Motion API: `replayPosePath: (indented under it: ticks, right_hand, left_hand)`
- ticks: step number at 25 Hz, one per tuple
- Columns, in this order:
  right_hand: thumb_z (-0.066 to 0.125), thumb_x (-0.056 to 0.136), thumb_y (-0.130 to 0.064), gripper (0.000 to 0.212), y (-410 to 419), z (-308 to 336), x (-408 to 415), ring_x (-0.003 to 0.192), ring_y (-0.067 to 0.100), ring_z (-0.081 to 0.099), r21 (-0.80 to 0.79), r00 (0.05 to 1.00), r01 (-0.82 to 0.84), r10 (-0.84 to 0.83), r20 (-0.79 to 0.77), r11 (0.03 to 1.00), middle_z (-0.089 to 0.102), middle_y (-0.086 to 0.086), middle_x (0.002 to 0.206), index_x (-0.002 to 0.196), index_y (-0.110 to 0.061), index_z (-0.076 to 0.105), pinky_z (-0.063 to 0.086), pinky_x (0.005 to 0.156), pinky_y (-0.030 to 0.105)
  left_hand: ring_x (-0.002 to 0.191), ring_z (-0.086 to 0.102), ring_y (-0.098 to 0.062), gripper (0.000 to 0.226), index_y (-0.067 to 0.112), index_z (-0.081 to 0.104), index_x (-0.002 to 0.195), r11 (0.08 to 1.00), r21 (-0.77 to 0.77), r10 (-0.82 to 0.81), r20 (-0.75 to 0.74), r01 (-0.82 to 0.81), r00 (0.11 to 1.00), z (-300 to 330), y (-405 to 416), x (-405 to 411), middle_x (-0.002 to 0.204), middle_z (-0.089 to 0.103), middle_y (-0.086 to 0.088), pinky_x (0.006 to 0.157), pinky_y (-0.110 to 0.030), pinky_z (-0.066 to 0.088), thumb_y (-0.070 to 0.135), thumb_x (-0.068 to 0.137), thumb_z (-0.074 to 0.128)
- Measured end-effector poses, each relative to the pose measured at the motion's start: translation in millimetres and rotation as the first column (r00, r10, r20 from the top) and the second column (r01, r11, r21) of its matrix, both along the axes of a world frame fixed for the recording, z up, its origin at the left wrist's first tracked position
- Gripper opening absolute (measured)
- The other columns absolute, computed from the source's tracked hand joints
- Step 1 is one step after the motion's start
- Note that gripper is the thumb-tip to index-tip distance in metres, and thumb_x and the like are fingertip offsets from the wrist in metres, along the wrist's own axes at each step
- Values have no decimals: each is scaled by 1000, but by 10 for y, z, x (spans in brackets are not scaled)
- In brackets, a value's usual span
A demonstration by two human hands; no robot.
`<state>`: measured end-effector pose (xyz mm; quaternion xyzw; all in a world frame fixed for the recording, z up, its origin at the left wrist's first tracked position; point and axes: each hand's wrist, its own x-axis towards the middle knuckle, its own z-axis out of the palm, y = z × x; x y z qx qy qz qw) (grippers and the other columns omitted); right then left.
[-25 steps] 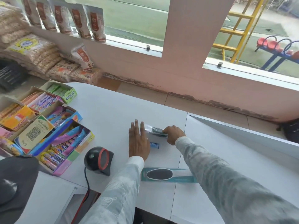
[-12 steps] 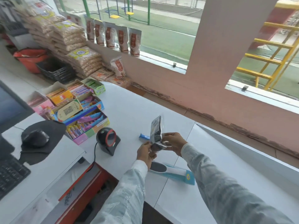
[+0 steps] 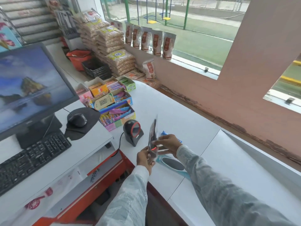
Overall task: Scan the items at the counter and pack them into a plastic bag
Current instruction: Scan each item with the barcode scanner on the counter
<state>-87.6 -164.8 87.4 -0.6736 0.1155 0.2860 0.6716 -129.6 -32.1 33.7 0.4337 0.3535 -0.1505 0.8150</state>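
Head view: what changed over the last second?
The clear packet was flat on the counter under both hands; now it is lifted and held upright by left hand and right hand beside the scanner, red scan light on its lower part. Unchanged: blue item and foot file pack lie on the counter.

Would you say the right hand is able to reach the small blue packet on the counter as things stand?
Probably yes, but not at once: the blue packet lies uncovered on the counter just behind the right hand, whose fingers are busy holding the clear packet with the left hand.
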Motion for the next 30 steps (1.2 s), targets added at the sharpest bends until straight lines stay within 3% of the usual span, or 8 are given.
replayPosePath:
  ticks: [10,13,15,16,19,22,27,30]
  right_hand:
    - [87,68,-10,26,103,-21,170,81,33,76,-44,1000,-23,22,-5,999,76,22,94,83,-3,67,62,73,44]
    - [78,73,-5,12,74,-6,311,67,22,73,-208,999,-23,30,33,978,73,15,85,80,-5,69,63,59,36]
    - [79,69,-16,8,-118,38,428,68,17,70,-400,988,45,17,150,916,73,6,81,72,-15,72,60,58,29]
    - [78,67,-22,7,-256,68,486,70,17,69,-499,972,117,4,234,859,73,2,79,69,-19,72,58,61,27]
    - [65,73,-26,14,-744,99,572,80,28,66,-787,921,296,57,386,542,72,3,85,83,-22,74,51,69,29]
    - [56,75,-9,22,-1104,-88,540,81,37,67,-930,936,274,156,317,245,72,13,89,88,-14,72,51,67,32]
    - [55,76,-4,22,-1239,-559,424,83,36,70,-981,965,115,218,148,158,72,11,91,88,-13,71,55,67,35]
    - [70,72,-33,29,-1133,-680,464,90,29,65,-971,949,123,260,176,207,69,1,101,99,-23,66,54,72,36]
  left_hand:
    - [45,32,-15,37,13,69,93,993,120,22,-67,-14,998,-18,12,144,46,53,0,47,-23,21,6,79,36]
    - [72,56,-24,22,15,67,95,952,279,-101,-111,129,989,-99,90,296,81,69,-7,61,-28,40,17,82,48]
    - [89,64,-31,19,19,67,94,809,515,-262,-115,283,958,-147,79,449,102,71,-9,77,-34,50,24,82,52]
    - [98,64,-33,22,20,68,97,657,662,-376,-128,361,918,-185,63,539,111,71,-9,86,-36,52,23,82,52]
    - [114,59,-30,29,16,63,114,212,889,-673,-168,406,720,-161,-78,797,125,62,-10,98,-35,47,16,88,50]
    - [121,55,-28,36,16,56,126,-30,949,-825,-201,314,528,-142,-208,1067,134,55,-6,100,-39,46,16,91,49]
    - [124,50,-27,46,17,47,136,-240,958,-867,-284,156,410,-301,-291,1371,144,47,0,97,-42,46,8,91,51]
    - [129,45,-28,57,19,41,142,-251,956,-889,-289,149,356,-456,-345,1552,150,43,1,100,-42,43,3,88,52]
